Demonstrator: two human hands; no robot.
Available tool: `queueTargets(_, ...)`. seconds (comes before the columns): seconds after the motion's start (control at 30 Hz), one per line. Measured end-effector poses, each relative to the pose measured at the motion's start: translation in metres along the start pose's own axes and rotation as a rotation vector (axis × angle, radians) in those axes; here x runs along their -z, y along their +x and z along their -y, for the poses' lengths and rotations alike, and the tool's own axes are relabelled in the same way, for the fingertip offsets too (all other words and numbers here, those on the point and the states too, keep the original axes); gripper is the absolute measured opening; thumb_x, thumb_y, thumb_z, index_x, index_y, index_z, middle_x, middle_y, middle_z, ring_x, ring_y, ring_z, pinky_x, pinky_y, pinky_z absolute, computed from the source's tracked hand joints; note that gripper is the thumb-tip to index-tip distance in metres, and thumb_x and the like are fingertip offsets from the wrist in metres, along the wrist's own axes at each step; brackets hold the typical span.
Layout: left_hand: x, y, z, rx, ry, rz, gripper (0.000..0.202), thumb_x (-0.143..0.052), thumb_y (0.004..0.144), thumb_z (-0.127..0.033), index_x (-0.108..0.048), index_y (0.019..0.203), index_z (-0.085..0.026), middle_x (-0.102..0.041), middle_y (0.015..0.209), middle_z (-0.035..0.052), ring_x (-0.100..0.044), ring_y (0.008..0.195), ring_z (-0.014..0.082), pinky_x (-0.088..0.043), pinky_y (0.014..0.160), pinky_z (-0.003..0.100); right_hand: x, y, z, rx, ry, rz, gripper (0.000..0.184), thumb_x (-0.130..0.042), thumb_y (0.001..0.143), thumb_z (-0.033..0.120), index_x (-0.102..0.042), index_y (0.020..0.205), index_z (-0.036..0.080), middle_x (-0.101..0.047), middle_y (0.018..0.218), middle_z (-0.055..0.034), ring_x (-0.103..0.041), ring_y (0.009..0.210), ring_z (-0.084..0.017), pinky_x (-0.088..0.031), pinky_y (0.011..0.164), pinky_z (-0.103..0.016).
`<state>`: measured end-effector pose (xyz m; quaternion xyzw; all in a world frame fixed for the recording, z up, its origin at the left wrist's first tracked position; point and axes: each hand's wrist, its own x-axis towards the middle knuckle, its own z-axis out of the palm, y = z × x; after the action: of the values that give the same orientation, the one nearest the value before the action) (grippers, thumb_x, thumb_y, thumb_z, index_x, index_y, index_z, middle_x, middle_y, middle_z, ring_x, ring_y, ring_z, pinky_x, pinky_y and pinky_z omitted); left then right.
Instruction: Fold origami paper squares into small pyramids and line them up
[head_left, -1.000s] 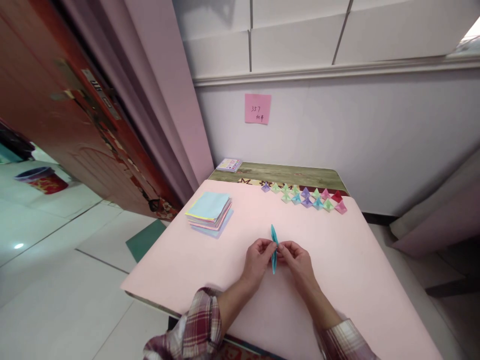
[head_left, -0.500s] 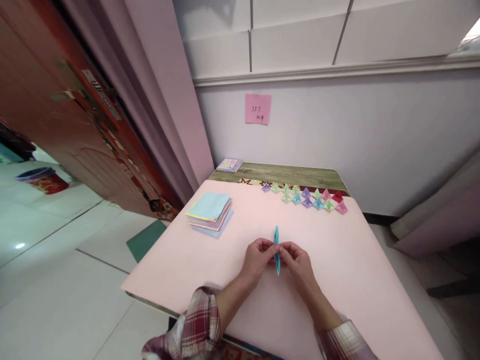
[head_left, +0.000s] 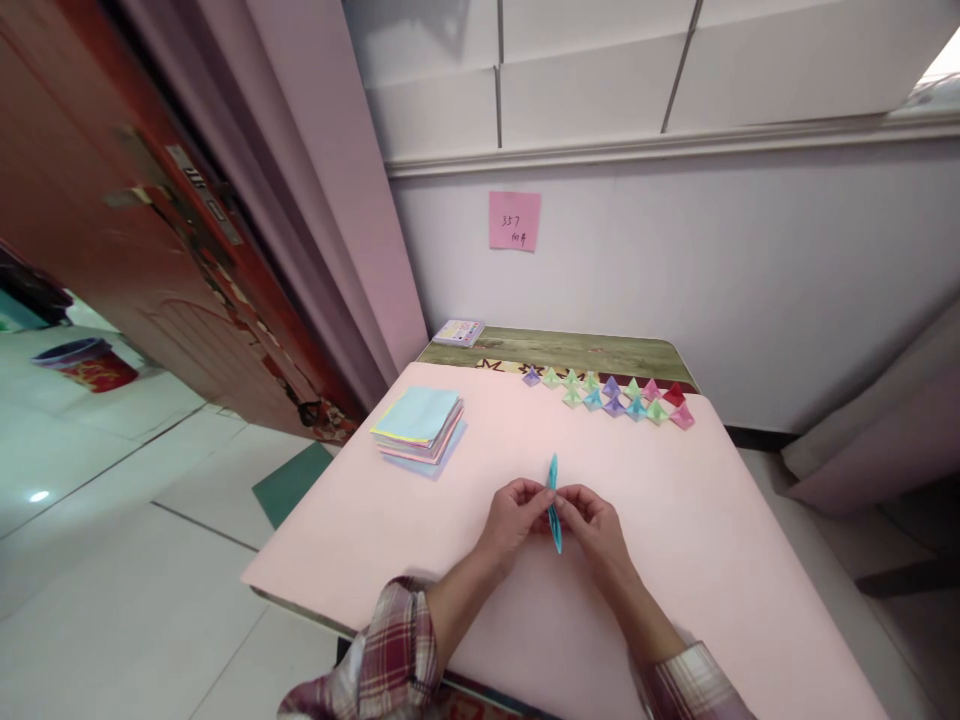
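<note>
A folded piece of turquoise paper (head_left: pixel 556 530) stands edge-on between my hands, above the pink-covered table. My left hand (head_left: pixel 517 515) pinches it from the left side. From the right, my right hand (head_left: pixel 592 520) grips it too, with both thumbs close together near its middle. The fingertips behind the paper are partly hidden. Beyond my hands, two rows of small folded paper pieces (head_left: pixel 614 403) in purple, green, blue, pink and red lie near the far edge. A stack of square coloured paper (head_left: pixel 420 420), light blue on top, lies to the left.
The pink table cover (head_left: pixel 360 540) reaches to the left edge. A small printed pad (head_left: pixel 459 332) lies at the far left corner. A pink note (head_left: pixel 514 221) is on the wall. To the left are a red door (head_left: pixel 150 250) and a bucket (head_left: pixel 90 365).
My hands stay in nearly the same place, still on the turquoise paper. The paper's lower tip has tilted slightly to the right. The view has shifted very slightly.
</note>
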<state>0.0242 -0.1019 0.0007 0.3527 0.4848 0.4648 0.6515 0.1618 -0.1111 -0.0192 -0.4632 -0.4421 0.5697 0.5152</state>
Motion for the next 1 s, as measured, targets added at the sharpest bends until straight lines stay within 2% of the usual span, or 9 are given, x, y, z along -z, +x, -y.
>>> queueTargets(0.17,0.0004,-0.0007,-0.0012,0.018,-0.001,-0.001,0.035,-0.078,0.065,-0.04,-0.059,0.076,-0.014,-0.064,0.067,0.0015,-0.06,0.059,0.0139,-0.051,0.058,0.028,-0.0016,-0.0005,0.0026,-0.005,-0.028,-0.005,0.032,-0.068,0.076,0.049,-0.064,0.08,0.017,-0.067,0.074,-0.0045,-0.062,0.069,-0.019,-0.052,0.064,-0.029)
queueTargets(0.43,0.0005,-0.0011,-0.0005,0.032,-0.013,0.0,0.034,-0.078,0.065,-0.04,-0.058,0.076,-0.014,-0.064,0.068,0.0021,-0.061,0.061,0.0151,-0.053,0.062,0.031,0.0016,0.0,-0.0026,-0.005,-0.008,0.011,0.029,-0.069,0.077,0.047,-0.065,0.081,0.018,-0.066,0.074,-0.0022,-0.062,0.069,-0.017,-0.052,0.065,-0.027)
queueTargets(0.63,0.002,-0.0002,0.0018,0.001,0.027,0.004,0.026,-0.073,0.068,-0.035,-0.059,0.076,-0.015,-0.064,0.069,0.002,-0.06,0.063,0.0152,-0.051,0.063,0.029,0.0007,0.0003,-0.0009,0.011,-0.07,-0.001,0.033,-0.064,0.08,0.051,-0.063,0.079,0.018,-0.066,0.071,-0.0024,-0.061,0.066,-0.017,-0.051,0.062,-0.027)
queueTargets(0.8,0.0024,0.0009,0.005,-0.086,0.213,0.022,0.014,-0.065,0.071,-0.027,-0.059,0.077,-0.015,-0.062,0.069,0.0007,-0.058,0.062,0.0137,-0.048,0.059,0.026,-0.0002,-0.0008,-0.0032,0.045,-0.224,-0.028,0.032,-0.065,0.078,0.05,-0.063,0.08,0.018,-0.069,0.072,-0.0044,-0.063,0.064,-0.018,-0.051,0.059,-0.026)
queueTargets(0.9,0.0006,-0.0005,0.0063,-0.16,0.335,0.003,0.009,-0.06,0.073,-0.022,-0.059,0.079,-0.016,-0.062,0.072,0.001,-0.058,0.064,0.0135,-0.048,0.061,0.025,-0.0008,-0.0043,-0.0014,0.151,-0.401,-0.051,0.027,-0.058,0.084,0.045,-0.064,0.081,0.019,-0.069,0.07,-0.0035,-0.064,0.061,-0.017,-0.049,0.058,-0.025)
queueTargets(1.0,-0.0023,-0.0029,0.0059,-0.204,0.377,-0.022,0.011,-0.06,0.076,-0.027,-0.059,0.079,-0.016,-0.062,0.073,0.002,-0.058,0.066,0.014,-0.048,0.061,0.025,-0.0013,-0.007,0.0013,0.259,-0.564,-0.084,0.023,-0.053,0.087,0.039,-0.065,0.085,0.02,-0.069,0.068,-0.0018,-0.063,0.057,-0.016,-0.047,0.056,-0.024)
